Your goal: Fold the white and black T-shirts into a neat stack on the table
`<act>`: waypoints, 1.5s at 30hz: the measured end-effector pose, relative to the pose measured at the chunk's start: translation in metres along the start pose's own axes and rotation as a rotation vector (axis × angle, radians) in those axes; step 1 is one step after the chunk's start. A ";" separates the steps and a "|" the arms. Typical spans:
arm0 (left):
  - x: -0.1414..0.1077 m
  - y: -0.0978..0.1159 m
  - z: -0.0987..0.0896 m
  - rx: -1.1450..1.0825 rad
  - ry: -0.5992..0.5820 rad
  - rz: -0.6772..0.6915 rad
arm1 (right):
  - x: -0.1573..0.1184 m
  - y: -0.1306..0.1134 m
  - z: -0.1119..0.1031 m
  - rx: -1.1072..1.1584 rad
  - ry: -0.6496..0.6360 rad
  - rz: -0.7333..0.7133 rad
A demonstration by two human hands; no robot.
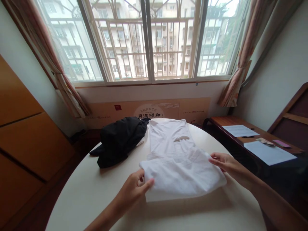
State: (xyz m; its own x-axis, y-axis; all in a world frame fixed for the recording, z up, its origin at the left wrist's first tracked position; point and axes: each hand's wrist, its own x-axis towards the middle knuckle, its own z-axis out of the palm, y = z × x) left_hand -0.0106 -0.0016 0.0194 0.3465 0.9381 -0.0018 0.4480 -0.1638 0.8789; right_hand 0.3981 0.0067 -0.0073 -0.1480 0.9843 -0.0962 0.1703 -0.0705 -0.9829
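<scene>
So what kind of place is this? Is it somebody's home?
It looks like a room in someone's city apartment, maybe a bedroom. A barred window faces a tall apartment block, a homey curtain is tied back, and a wooden desk holds papers.

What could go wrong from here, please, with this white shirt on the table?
The left hand and right hand are only at the edges of the folded part of the white shirt, so it may slip and fold unevenly. The shirt's far end lies near the rim of the round table and could slide off. The black cloth close beside it might get dragged along.
</scene>
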 end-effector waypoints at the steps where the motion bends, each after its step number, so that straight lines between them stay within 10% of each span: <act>1: 0.001 -0.001 0.002 -0.105 -0.002 -0.013 | 0.002 0.001 0.004 0.042 0.032 -0.007; 8: -0.005 0.007 -0.005 -0.662 0.002 -0.133 | -0.007 0.020 -0.001 0.490 0.080 -0.057; 13: -0.006 0.009 0.002 -0.688 -0.085 -0.299 | -0.019 0.018 0.012 0.397 -0.016 -0.012; 23: 0.015 -0.022 -0.017 -0.321 0.127 -0.158 | 0.011 0.025 -0.009 -0.228 0.289 -0.139; 33: 0.020 -0.023 -0.037 -0.080 0.225 0.140 | -0.005 0.031 -0.058 -0.289 -0.093 -0.001; 39: 0.020 -0.023 -0.049 0.153 0.392 0.114 | 0.006 0.027 -0.062 -0.191 0.008 -0.041; 45: 0.030 -0.028 -0.059 0.267 0.241 0.072 | 0.019 0.032 -0.062 -0.144 0.197 -0.092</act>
State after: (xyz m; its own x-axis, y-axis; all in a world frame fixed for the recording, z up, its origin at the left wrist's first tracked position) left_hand -0.0616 0.0487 0.0232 0.1953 0.9610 0.1960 0.6399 -0.2763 0.7171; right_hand 0.4613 0.0328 -0.0308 0.0209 0.9990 0.0393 0.3039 0.0311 -0.9522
